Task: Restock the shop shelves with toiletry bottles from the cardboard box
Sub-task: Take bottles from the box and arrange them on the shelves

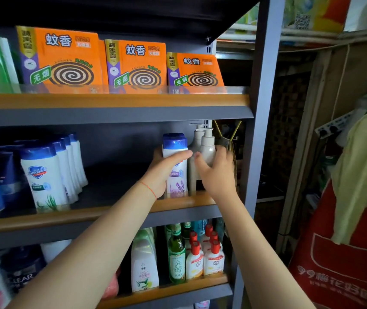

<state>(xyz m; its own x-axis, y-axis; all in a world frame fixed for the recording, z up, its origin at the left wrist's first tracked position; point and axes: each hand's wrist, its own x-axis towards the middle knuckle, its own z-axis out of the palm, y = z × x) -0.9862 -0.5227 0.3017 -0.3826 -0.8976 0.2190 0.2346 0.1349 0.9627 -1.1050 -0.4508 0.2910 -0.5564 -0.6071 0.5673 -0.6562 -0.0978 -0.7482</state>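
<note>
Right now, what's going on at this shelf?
A person is stocking the middle shelf. The left hand grips a white blue-capped bottle standing at the shelf front, while the right hand holds a beige pump bottle beside it. More blue-capped bottles stand farther left. No cardboard box is in view.

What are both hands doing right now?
Left hand: closed around the blue-capped white bottle on the middle shelf.
Right hand: closed on the beige pump bottle beside it.
</note>
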